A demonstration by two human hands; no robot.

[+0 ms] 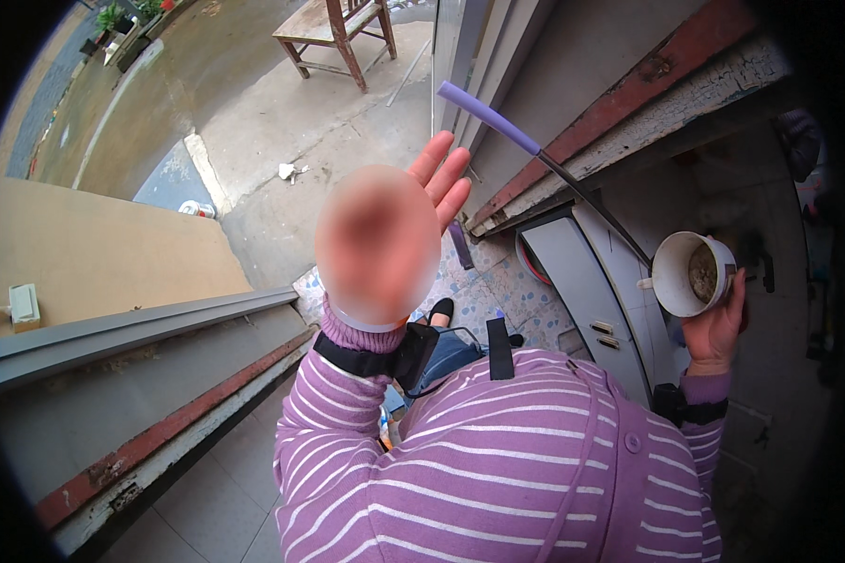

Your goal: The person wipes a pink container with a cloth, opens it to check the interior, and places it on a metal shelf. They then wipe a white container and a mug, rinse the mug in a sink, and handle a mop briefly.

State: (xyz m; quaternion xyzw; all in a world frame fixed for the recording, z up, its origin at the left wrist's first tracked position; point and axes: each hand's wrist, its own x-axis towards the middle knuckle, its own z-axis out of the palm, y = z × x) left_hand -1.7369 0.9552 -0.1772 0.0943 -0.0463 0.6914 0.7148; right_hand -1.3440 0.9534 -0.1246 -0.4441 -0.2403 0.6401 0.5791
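My right hand (715, 338) grips a white cup (676, 271) by its side and base. The cup is tilted, and a grey-brown lumpy substance (703, 273) lies inside it. Its small handle points to the left. A dark rod with a purple sleeve (489, 116) slants down to the cup's rim; whether they touch I cannot tell. My left hand (401, 232) is raised in front of me, with outstretched fingers and nothing visible in it. A blurred patch covers the palm and thumb. Black straps circle both of my wrists.
I stand in a doorway between wall edges with peeling red paint (155, 443). A white cabinet (577, 260) is at the right. Outside are a worn wooden chair (338, 35), a crumpled white scrap (292, 172) and a can (197, 209). Patterned tiles (489, 295) cover the floor by my feet.
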